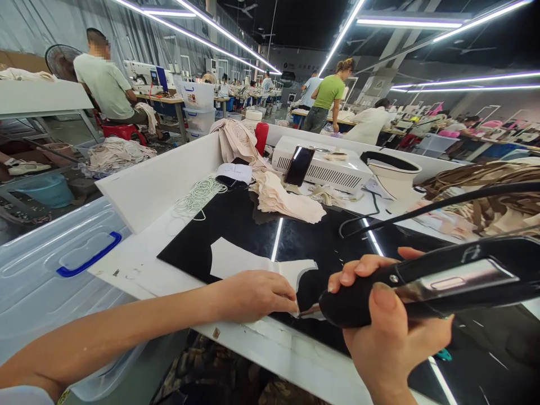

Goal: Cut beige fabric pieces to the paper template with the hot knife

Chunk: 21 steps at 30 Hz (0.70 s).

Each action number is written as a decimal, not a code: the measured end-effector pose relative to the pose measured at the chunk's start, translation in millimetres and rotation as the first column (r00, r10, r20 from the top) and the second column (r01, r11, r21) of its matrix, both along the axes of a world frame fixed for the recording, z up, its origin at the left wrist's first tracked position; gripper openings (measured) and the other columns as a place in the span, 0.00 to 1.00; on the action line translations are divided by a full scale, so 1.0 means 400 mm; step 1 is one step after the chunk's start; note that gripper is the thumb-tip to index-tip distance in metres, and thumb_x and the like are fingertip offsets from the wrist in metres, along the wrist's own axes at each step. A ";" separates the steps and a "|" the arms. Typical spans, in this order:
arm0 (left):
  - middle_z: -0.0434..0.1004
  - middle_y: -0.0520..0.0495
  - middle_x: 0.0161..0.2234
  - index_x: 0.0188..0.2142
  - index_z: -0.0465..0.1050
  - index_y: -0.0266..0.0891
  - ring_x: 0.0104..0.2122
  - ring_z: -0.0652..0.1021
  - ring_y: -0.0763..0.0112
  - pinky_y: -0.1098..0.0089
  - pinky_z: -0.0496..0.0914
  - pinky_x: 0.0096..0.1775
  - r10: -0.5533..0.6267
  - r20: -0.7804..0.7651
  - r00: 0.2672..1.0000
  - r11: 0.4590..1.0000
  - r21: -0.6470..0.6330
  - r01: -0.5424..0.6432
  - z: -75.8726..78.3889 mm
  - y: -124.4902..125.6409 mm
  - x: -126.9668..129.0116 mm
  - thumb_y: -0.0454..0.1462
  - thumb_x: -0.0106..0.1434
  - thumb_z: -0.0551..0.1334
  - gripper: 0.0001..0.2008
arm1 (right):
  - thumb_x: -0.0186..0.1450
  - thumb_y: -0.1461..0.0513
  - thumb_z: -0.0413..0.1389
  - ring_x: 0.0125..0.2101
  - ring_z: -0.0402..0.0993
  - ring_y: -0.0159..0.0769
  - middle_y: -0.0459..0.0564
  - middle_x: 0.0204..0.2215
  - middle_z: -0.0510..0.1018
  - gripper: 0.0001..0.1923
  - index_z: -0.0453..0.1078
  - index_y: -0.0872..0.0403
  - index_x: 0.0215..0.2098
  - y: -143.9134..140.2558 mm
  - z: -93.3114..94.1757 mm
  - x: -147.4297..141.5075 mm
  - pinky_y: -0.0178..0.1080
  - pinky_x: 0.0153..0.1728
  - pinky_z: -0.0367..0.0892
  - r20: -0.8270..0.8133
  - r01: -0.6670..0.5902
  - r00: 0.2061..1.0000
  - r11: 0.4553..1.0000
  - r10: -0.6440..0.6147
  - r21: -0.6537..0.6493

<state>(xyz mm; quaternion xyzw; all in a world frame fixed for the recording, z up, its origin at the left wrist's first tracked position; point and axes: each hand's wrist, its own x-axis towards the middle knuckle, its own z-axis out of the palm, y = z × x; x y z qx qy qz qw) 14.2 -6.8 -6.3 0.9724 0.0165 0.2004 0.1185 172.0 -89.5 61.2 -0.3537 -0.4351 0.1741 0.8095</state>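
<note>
A white cut piece, apparently fabric, (242, 259) lies flat on a glossy black board (192, 247). My left hand (257, 293) rests at its near edge, fingers bent and pressed together on its corner. In my right hand (390, 320) is a thick black handheld tool (447, 278) with a silver panel on its side. The fingers and thumb wrap round its rounded front end. Its narrow metal tip (311, 311) points left and meets the white piece close to my left fingertips. Exactly what lies under those fingertips is hidden.
Behind the board are a stack of pale fabric pieces (287, 197), a phone (300, 166), a white vented box (324, 163) and tangled pale cord (200, 197). A black cable (442, 202) arches across the right. A lidded clear bin (50, 281) stands at left. Other people sit and stand beyond.
</note>
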 end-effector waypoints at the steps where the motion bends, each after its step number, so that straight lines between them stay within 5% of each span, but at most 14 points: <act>1: 0.78 0.46 0.47 0.48 0.76 0.38 0.46 0.76 0.68 0.71 0.69 0.49 -0.001 0.001 1.000 1.000 0.002 0.001 0.000 0.000 -0.001 0.27 0.70 0.54 0.14 | 0.59 0.63 0.64 0.23 0.70 0.33 0.43 0.29 0.73 0.21 0.67 0.50 0.50 -0.001 0.000 0.001 0.39 0.18 0.71 0.000 0.002 1.000 1.000 -0.002 0.000; 21: 0.78 0.44 0.47 0.49 0.76 0.35 0.48 0.75 0.67 0.71 0.69 0.53 -0.018 0.042 0.999 1.000 0.003 0.018 -0.015 0.001 -0.002 0.28 0.71 0.53 0.15 | 0.58 0.61 0.65 0.23 0.69 0.33 0.42 0.28 0.73 0.22 0.66 0.51 0.50 0.007 0.008 -0.003 0.38 0.19 0.70 -0.043 0.041 0.998 0.999 -0.042 -0.032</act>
